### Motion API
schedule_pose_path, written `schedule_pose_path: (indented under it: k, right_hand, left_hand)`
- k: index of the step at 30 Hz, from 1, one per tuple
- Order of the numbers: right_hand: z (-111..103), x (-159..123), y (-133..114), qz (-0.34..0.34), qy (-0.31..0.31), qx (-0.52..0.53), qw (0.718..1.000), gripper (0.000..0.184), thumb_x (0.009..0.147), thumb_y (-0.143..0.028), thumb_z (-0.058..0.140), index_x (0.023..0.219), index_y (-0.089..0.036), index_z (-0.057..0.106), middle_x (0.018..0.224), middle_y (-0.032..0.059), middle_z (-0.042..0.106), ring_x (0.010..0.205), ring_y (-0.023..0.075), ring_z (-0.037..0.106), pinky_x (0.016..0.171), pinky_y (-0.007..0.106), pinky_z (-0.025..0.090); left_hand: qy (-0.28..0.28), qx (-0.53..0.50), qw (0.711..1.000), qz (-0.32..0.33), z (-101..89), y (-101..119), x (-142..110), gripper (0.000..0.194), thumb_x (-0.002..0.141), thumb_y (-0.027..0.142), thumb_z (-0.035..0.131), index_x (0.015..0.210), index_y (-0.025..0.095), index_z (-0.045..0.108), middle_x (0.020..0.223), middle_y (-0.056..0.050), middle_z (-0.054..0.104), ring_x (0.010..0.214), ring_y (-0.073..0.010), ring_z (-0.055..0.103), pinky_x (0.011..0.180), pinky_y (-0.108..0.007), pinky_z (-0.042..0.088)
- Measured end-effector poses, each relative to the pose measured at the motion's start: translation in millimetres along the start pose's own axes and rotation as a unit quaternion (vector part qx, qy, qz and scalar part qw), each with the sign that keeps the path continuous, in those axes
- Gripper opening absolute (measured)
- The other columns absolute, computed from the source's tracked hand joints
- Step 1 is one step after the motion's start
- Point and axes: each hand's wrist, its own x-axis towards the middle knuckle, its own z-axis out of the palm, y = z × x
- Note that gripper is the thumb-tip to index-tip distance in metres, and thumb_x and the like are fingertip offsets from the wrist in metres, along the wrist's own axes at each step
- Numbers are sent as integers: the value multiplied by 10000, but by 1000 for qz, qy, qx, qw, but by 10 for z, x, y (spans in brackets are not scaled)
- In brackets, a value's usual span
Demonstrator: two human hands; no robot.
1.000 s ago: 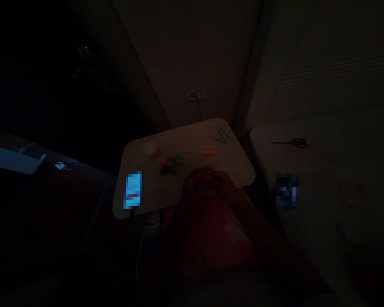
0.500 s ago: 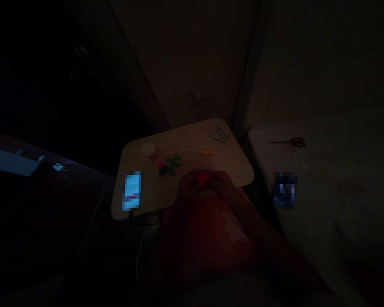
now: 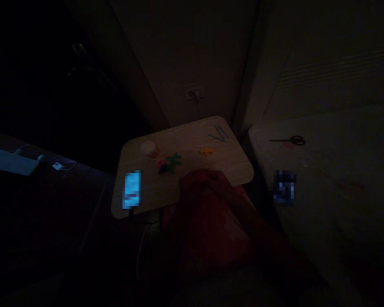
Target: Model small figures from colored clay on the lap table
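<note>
In dim light my left hand [image 3: 188, 183] and my right hand [image 3: 216, 182] meet at the near edge of a small wooden table [image 3: 140, 187]. Both are closed around a red lump [image 3: 201, 176] that looks like modelling clay; only a bit of it shows between the fingers. Beyond my left hand lie a green branching clay piece [image 3: 174, 162], a pink one [image 3: 161, 162] and a dark purple one [image 3: 163, 169], close together. A yellow-orange clay piece [image 3: 206, 151] lies past my right hand.
A round tub [image 3: 149, 149] stands at the table's back left, and a lit phone [image 3: 131, 189] with a cable lies front left. Several thin bluish sticks [image 3: 219, 134] are at the far right corner. On the pale surface to the right are scissors [image 3: 295, 140] and a blurred dark item [image 3: 284, 187].
My hands stay together around the red lump, and my right fingers have shifted slightly over it, so less of the red shows. The objects on the table have not moved.
</note>
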Motion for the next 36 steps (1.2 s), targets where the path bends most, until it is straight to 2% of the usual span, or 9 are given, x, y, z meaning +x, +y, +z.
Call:
schedule_pose_path:
  k: [4, 7, 12, 15, 18, 25, 30, 33, 36]
  right_hand:
    - [2, -2, -28, -3, 9, -24, 1000, 390, 820, -559, 744, 809, -171, 786, 795, 49, 767, 725, 184, 664, 696, 296, 525]
    - [-1, -25, -36, -5, 27, -14, 1000, 364, 820, -542, 747, 801, -182, 793, 782, 40, 764, 717, 179, 654, 687, 288, 513]
    - [-21, -34, -2, -18, 69, 17, 997, 384, 782, -568, 760, 749, -187, 783, 709, 29, 725, 666, 178, 626, 654, 299, 494]
    - [-33, -34, -13, -28, 61, 8, 998, 376, 803, -550, 739, 680, -195, 753, 686, 37, 712, 661, 188, 637, 660, 312, 506]
    - [-38, -40, -39, -26, 46, -6, 999, 345, 793, -529, 763, 701, -197, 763, 688, 34, 719, 656, 185, 643, 657, 306, 514]
    - [-18, -62, -14, -17, 6, 44, 999, 576, 765, -765, 717, 763, -192, 771, 742, 58, 746, 723, 211, 688, 737, 347, 556]
    - [30, -58, -42, 3, -5, 17, 1000, 578, 777, -744, 723, 829, -173, 793, 812, 70, 755, 773, 217, 697, 750, 338, 546]
    - [40, -36, -31, 8, 29, 2, 1000, 514, 758, -675, 771, 796, -163, 779, 783, 50, 743, 731, 188, 653, 696, 299, 509]
    - [37, -25, 0, -1, 55, 10, 998, 451, 749, -617, 796, 771, -167, 769, 747, 28, 725, 695, 165, 615, 663, 276, 475]
  left_hand:
    - [-20, 21, 1000, 7, 26, -40, 14, 370, 1007, 440, 582, 1231, 208, 762, 1242, -108, 776, 1136, -258, 732, 1054, -436, 568]
    - [-48, 12, 999, 17, 31, -26, 28, 382, 1005, 407, 576, 1286, 197, 727, 1287, -124, 753, 1175, -264, 716, 1068, -436, 560]
    - [-83, -99, 992, -15, -1, -9, 36, 559, 928, 480, 688, 1396, 177, 639, 1347, -158, 720, 1234, -300, 696, 1079, -442, 560]
    - [-77, -163, 982, -59, -30, -26, 51, 567, 928, 547, 678, 1359, 178, 669, 1316, -155, 740, 1206, -302, 712, 1033, -430, 586]
    - [-66, -157, 982, -83, -43, -29, 71, 540, 882, 558, 737, 1261, 173, 734, 1255, -146, 768, 1147, -299, 732, 983, -411, 605]
    - [-25, -73, 991, -109, -50, -13, 58, 474, 909, 572, 691, 1091, 151, 814, 1051, -110, 823, 920, -261, 767, 773, -347, 628]
    - [-20, 0, 999, -50, -68, -66, 14, 428, 973, 545, 615, 1047, 177, 820, 1009, -95, 824, 891, -239, 766, 828, -362, 623]
    - [-36, 39, 999, 8, -58, -84, 26, 391, 1001, 499, 580, 1116, 200, 803, 1129, -93, 811, 1025, -242, 760, 979, -403, 600]
    - [-50, 23, 998, 26, -32, -59, 55, 377, 1007, 451, 580, 1236, 215, 764, 1267, -100, 771, 1163, -248, 730, 1089, -424, 552]
